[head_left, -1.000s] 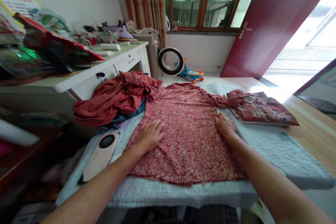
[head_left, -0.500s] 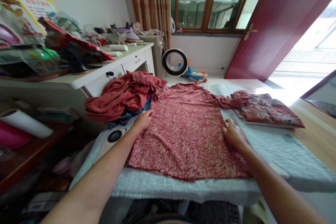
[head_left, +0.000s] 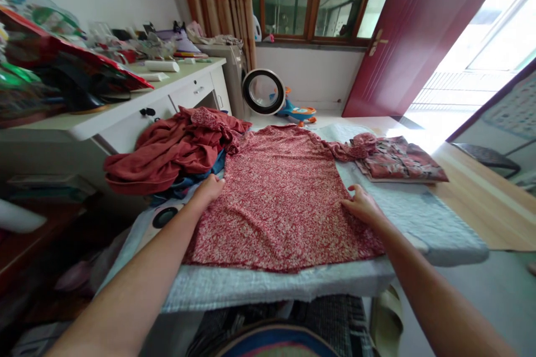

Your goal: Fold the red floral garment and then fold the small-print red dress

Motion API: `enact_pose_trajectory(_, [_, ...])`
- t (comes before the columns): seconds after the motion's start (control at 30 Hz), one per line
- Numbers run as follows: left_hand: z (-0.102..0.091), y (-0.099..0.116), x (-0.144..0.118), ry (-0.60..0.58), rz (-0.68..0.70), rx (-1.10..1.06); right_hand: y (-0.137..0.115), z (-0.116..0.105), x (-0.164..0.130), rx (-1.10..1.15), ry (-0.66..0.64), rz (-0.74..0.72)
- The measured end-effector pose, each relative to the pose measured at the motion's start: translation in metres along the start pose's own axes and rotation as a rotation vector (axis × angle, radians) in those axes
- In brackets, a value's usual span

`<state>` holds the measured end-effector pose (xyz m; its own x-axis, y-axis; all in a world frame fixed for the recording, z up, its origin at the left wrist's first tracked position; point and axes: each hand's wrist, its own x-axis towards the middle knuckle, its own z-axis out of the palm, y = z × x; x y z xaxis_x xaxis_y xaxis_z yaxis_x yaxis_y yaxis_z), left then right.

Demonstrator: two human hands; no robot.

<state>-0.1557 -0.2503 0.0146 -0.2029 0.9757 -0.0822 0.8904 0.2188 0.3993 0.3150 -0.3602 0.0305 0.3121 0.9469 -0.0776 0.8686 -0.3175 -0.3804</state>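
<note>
A red shirt with a small pale floral print lies spread on a light blue quilted cloth, its hem toward me. My left hand is closed at the shirt's left side edge, its fingertips pinching the fabric. At the opposite edge, my right hand has its thumb on the cloth of the shirt and its fingers curled near the border; part of that grip is hidden. The right sleeve is bunched and reaches a folded patterned garment. The left sleeve rests over a heap of red clothes.
A white desk cluttered with items stands at left. Behind the table are a washing machine with its round door swung out and a blue ride-on toy. A dark red door stands open at right. Bare wooden tabletop shows beyond the quilt.
The view has shifted to the right and slightly down, so everything sits further left in it. Both hands remain at the shirt's side edges, and the shirt lies much the same.
</note>
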Motion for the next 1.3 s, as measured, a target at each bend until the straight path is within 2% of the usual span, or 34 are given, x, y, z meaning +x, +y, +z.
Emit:
enact_pose_trajectory(0.17, [0.001,-0.003,-0.006,-0.01,-0.006,0.031,0.003,0.001,-0.01,0.106,0.086,0.02])
enact_pose_trajectory(0.3, [-0.004,-0.001,-0.021,0.049,-0.015,0.171,0.012,0.005,-0.017,0.035,0.113,-0.002])
enact_pose_trajectory(0.43, [-0.011,-0.001,-0.037,0.051,-0.027,0.145,0.02,0.005,-0.029,-0.003,0.087,-0.026])
enact_pose_trajectory(0.57, [-0.016,-0.011,-0.058,-0.056,0.057,0.001,0.026,-0.002,-0.047,0.032,-0.002,-0.027])
enact_pose_trajectory(0.7, [-0.019,-0.027,-0.083,-0.188,0.281,-0.177,0.034,-0.008,-0.062,0.133,-0.074,-0.079])
enact_pose_trajectory(0.83, [-0.023,-0.04,-0.099,-0.284,0.369,-0.199,0.038,-0.014,-0.07,0.156,-0.12,-0.136])
enact_pose_trajectory(0.93, [-0.026,-0.045,-0.106,-0.231,0.391,-0.09,0.035,-0.018,-0.076,0.028,-0.104,-0.137])
enact_pose_trajectory(1.07, [-0.03,-0.042,-0.124,-0.126,0.371,0.199,0.03,-0.023,-0.086,-0.219,-0.103,-0.13])
enact_pose_trajectory(1.17, [-0.033,-0.029,-0.148,0.07,0.326,0.417,0.028,-0.03,-0.097,-0.385,-0.127,-0.144])
enact_pose_trajectory(1.23, [-0.034,-0.016,-0.163,0.214,0.378,0.474,0.026,-0.035,-0.103,-0.452,-0.062,-0.144])
enact_pose_trajectory(1.3, [-0.032,-0.003,-0.174,0.218,0.518,0.431,0.02,-0.038,-0.109,-0.444,0.035,-0.186])
